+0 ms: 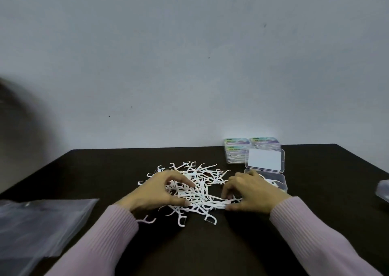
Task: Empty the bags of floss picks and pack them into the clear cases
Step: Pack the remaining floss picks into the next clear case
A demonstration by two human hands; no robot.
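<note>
A loose pile of white floss picks (pixel 202 178) lies in the middle of the dark table (pixel 105 170). My left hand (pixel 160 191) rests on the pile's left side, fingers curled round several picks. My right hand (pixel 250 193) sits at the pile's right edge and pinches a small bunch of picks between thumb and fingers. Just behind my right hand stands an open clear case (pixel 280 182) with its lid (pixel 264 158) raised and a few picks inside.
Three closed cases with printed labels (pixel 236 149) stand stacked at the back right, against the wall. An empty clear plastic bag (pixel 35 223) lies flat at the front left. Another clear object (pixel 383 190) shows at the right edge.
</note>
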